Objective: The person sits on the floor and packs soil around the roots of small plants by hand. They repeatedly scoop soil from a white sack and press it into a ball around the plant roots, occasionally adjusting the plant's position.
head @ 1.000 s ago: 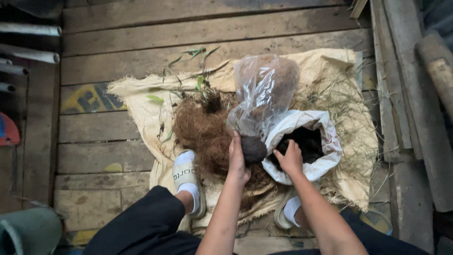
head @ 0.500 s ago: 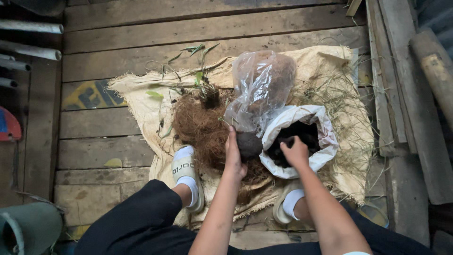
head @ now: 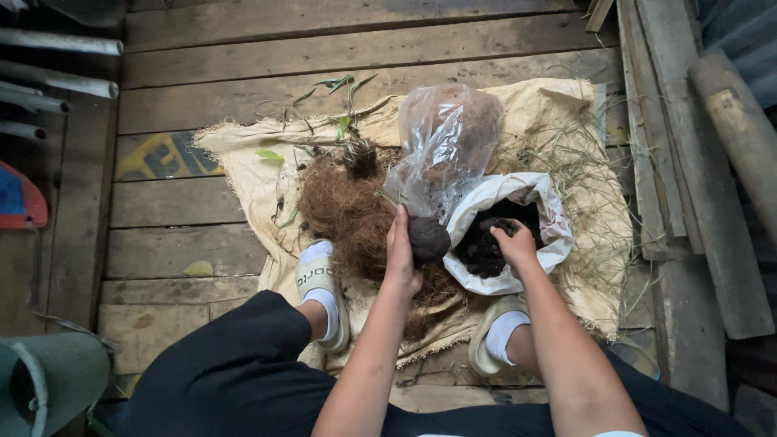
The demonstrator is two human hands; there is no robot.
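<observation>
A crumpled clear plastic bag [head: 447, 150] holding brown fibre stood on the tan burlap cloth [head: 243, 174]. Just beside it, touching, sat an open white woven sack [head: 544, 212] of dark soil. A yellow-and-blue painted marking [head: 166, 156] showed on a floor plank.

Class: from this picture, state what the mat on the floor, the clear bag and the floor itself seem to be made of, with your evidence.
Mat: coarse woven cloth, probably jute; frayed edges, tan weave.
Clear bag: thin plastic film; see-through, glossy creases.
Floor: weathered wooden planks; grain, gaps, worn paint.
</observation>
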